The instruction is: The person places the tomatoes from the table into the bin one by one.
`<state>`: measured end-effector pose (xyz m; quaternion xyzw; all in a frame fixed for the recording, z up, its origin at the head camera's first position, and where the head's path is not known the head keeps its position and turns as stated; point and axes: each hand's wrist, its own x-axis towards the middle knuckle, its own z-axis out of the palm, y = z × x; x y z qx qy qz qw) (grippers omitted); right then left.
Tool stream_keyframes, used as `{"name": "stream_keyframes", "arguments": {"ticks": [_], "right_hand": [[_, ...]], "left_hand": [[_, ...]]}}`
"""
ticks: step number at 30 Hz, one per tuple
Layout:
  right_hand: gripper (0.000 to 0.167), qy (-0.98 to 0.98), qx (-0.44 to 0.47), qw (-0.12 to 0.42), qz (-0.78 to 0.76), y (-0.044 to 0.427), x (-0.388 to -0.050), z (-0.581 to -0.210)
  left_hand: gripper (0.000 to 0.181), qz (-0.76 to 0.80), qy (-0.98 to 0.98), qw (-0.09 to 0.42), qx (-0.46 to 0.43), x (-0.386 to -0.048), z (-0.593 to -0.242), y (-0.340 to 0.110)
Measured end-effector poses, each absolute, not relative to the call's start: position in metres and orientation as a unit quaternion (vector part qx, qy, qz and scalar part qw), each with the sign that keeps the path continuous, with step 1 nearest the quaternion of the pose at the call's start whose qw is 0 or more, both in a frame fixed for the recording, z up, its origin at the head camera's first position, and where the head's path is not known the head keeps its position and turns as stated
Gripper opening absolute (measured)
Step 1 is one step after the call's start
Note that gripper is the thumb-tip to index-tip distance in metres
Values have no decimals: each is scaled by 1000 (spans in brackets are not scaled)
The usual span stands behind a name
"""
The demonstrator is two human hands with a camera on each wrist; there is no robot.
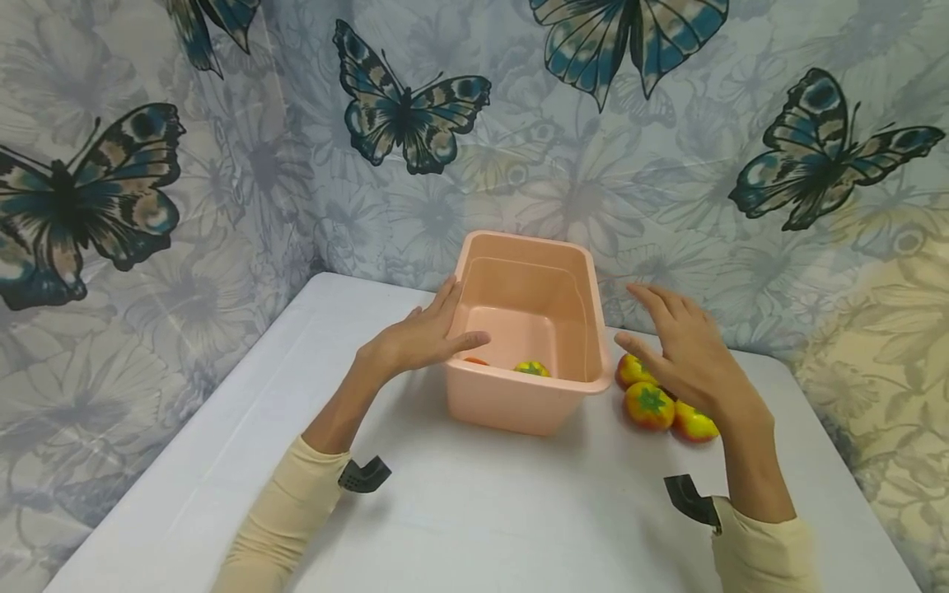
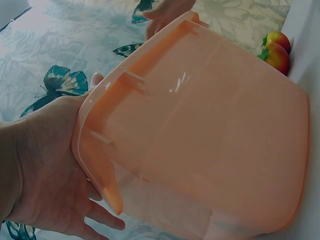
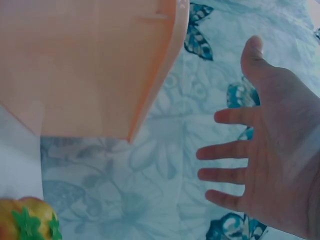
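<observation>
A peach-coloured plastic bin [image 1: 504,403] stands on the white table. My left hand [image 1: 415,342] rests on its left rim, thumb reaching over the edge and fingers along the outside. In the left wrist view that hand [image 2: 55,165] shows straight, spread fingers beside the rim of the bin [image 2: 210,125]. Beyond the bin's right side my right hand [image 1: 693,350] is held in the air, holding nothing. Its fingers [image 3: 225,150] are straight and apart in the right wrist view. Inside the bin lie a yellow-green fruit [image 1: 532,368] and a partly hidden orange-red piece [image 1: 476,361].
Right of the bin, below my right hand, sit several red-and-yellow fruits with green star-shaped tops [image 1: 649,406]. Wallpaper with butterflies [image 1: 408,115] rises behind the white table [image 1: 474,511]. Dark wrist mounts [image 1: 365,475] show at both sleeves.
</observation>
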<state>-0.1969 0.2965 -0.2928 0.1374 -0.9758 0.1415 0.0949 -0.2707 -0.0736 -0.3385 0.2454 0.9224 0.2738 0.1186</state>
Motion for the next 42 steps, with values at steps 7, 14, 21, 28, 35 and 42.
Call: {"name": "stream_keyframes", "arguments": {"ticks": [7,14,21,28,35,42], "right_hand": [[82,-980,114,102,129,320,-187,-294],[84,-983,102,94,117,352,-180,-303],[83,-986,90,80,111,381,-170,-318],[84,-992,64,53,93,403,-169,-334],[93,-997,32,-10,71,427,-170,-356],[99,-997,18,-48,51,444,-175,-377]], "left_hand": [[114,277,921,119,247,-271,-338,-71],[114,274,922,119,247,-272,-339,-69],[115,273,921,119,249,-271,-339,-68],[113,266,925,117,243,-270,-339,-71],[113,262,926,118,246,-270,-340,-73],[112,255,930,109,243,-270,-340,-75]]}}
